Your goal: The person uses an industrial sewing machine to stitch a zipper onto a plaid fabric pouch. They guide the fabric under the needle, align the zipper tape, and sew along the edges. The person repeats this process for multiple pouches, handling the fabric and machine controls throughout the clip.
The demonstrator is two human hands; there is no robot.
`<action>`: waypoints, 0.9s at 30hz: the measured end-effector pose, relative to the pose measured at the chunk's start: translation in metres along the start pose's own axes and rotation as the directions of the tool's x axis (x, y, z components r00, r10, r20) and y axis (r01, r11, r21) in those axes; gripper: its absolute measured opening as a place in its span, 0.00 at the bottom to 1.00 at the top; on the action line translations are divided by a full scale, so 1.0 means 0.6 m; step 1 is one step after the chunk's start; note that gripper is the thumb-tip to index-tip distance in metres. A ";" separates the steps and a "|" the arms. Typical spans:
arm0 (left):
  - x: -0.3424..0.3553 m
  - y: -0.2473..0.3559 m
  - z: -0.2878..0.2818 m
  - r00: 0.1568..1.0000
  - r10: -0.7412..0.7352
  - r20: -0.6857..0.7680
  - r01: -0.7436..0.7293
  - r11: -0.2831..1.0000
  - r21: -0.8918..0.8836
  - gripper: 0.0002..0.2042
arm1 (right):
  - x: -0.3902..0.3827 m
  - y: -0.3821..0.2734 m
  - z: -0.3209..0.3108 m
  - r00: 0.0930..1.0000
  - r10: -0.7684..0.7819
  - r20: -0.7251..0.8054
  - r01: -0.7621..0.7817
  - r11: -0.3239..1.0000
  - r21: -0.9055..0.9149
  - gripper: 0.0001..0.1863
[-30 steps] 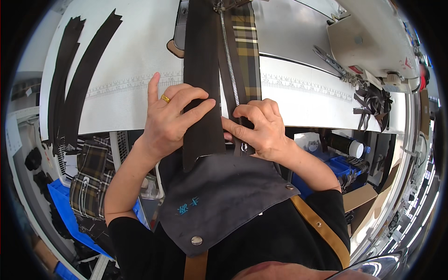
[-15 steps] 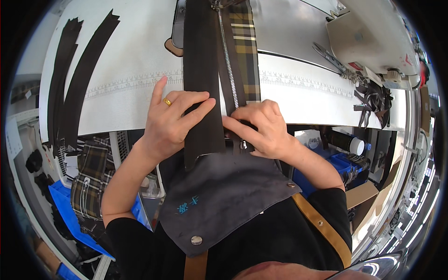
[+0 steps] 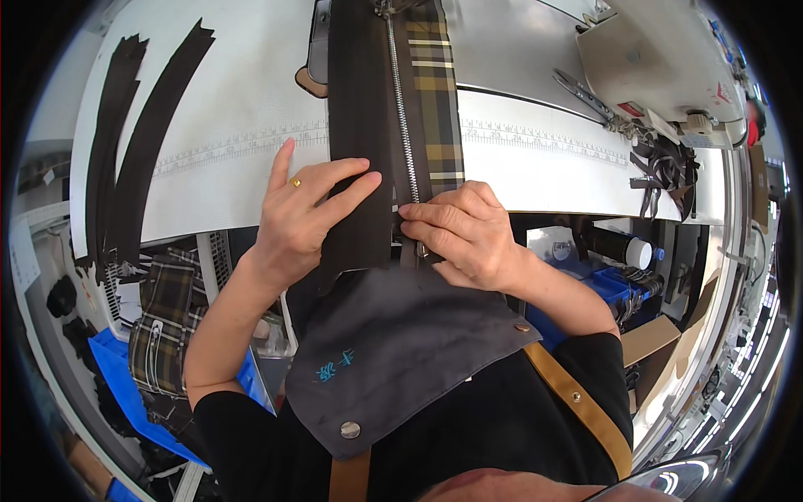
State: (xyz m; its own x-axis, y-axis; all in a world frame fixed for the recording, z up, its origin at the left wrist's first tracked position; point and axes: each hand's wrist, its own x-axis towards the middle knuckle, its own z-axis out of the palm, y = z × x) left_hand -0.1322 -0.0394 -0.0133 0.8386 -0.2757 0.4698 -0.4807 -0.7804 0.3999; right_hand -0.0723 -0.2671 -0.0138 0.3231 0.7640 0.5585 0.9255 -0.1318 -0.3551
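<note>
A long black fabric strip (image 3: 358,109) runs from the sewing machine's presser foot (image 3: 385,8) toward me, its near end over my apron. Along its right side lies a metal-toothed zipper (image 3: 403,117) on dark tape, with brown plaid fabric (image 3: 433,100) beside it. My left hand (image 3: 305,213), wearing a gold ring, is at the strip's left edge. Two of its fingers press on top, the little finger sticks up, and the thumb is hidden. My right hand (image 3: 468,230) pinches the zipper's near part, fingers close together. A metal zipper pull (image 3: 421,249) shows just below those fingertips.
Dark fabric strips (image 3: 163,125) lie on the white table at left. A phone (image 3: 319,50) is partly under the work. At right are snips (image 3: 583,94), a heap of dark scraps (image 3: 665,176) and the machine head (image 3: 661,67). Plaid pieces (image 3: 163,326) hang over a blue bin (image 3: 117,368).
My right fingers have drawn together on the zipper and shifted slightly left. The near ends of strip and zipper have moved a little left too. My left hand is almost where it was.
</note>
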 end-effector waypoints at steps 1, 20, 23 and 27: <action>0.000 0.000 0.001 1.000 0.000 -0.007 0.000 1.000 0.003 0.18 | 0.002 -0.001 -0.001 1.000 0.004 0.003 -0.004 1.000 0.011 0.21; 0.005 0.009 -0.001 0.999 0.009 0.042 -0.011 0.998 0.057 0.14 | 0.009 0.000 -0.013 0.995 -0.043 0.085 0.037 0.997 0.071 0.16; 0.005 0.004 -0.006 0.996 0.003 0.084 -0.009 0.997 0.072 0.14 | 0.026 0.022 -0.027 0.990 0.032 0.137 -0.031 0.999 -0.007 0.19; 0.005 0.003 -0.010 0.993 -0.002 0.119 -0.005 0.998 0.058 0.15 | 0.034 0.031 -0.015 0.974 0.110 0.197 -0.094 0.992 -0.086 0.24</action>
State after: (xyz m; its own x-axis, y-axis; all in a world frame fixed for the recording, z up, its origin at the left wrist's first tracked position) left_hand -0.1324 -0.0383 -0.0063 0.8639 -0.3394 0.3721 -0.4695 -0.8102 0.3510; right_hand -0.0465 -0.2597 -0.0020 0.3775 0.8541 0.3577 0.9045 -0.2571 -0.3403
